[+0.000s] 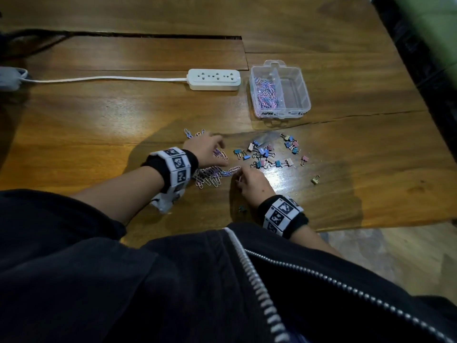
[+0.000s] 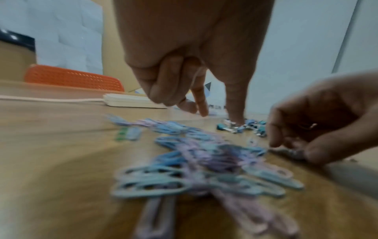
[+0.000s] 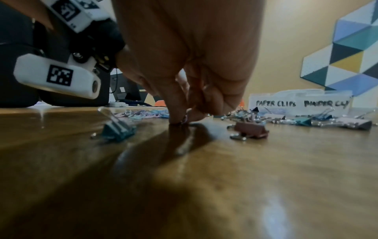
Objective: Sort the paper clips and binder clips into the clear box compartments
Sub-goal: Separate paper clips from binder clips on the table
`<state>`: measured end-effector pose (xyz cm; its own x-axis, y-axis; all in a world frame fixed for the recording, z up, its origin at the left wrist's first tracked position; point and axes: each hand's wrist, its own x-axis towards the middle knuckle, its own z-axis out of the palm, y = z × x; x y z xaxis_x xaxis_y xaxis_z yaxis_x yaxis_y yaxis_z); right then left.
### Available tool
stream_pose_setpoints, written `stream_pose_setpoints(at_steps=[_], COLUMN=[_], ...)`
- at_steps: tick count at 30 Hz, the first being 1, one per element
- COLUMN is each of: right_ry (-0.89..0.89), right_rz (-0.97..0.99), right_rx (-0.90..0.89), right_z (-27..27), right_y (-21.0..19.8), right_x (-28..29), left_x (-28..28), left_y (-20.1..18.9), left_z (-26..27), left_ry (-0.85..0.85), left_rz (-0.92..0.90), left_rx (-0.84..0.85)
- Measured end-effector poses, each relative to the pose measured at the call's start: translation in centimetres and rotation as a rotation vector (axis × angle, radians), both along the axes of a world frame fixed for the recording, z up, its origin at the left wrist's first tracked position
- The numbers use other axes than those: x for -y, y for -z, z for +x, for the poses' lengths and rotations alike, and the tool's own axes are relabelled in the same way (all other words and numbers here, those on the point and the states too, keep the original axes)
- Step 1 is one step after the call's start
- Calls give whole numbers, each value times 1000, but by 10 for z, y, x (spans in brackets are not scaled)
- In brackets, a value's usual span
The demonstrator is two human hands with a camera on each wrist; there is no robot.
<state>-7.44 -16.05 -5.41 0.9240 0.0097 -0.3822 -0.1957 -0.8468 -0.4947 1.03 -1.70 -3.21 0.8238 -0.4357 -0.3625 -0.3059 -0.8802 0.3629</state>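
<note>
Head view: right hand (image 1: 252, 183) pinches paper clip (image 1: 234, 168) at pile's edge; left hand (image 1: 206, 148) released.

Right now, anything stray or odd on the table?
Yes: a gold binder clip lies apart, right of the binder clip pile, and a teal binder clip sits near the table edge by the right wrist.

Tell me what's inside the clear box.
The clear box has two compartments. The left one holds a heap of pink and blue paper clips; the right one looks empty. The box bottom under the heap is covered.
</note>
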Motion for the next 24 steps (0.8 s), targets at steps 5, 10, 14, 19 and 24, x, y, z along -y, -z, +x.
stream_pose_setpoints(at_steps=[5,10,14,19,24], right_ry=[351,718,788,412,28], right_rz=[440,1068,1117,492,86], right_rx=[-81,-149,-213,-112,20], right_z=[18,36,40,33,24], right_y=[-5,-29,-23,-8,2], right_x=[5,19,13,4,0], left_x=[-33,-34,-33,-32,-36], left_y=[9,18,21,15,8], left_z=[-5,-17,-21,-11,-6], left_ry=[215,246,245,61,-480], left_rz=[211,146,129,-66,-697], left_rx=[-50,44,48,-141,-640])
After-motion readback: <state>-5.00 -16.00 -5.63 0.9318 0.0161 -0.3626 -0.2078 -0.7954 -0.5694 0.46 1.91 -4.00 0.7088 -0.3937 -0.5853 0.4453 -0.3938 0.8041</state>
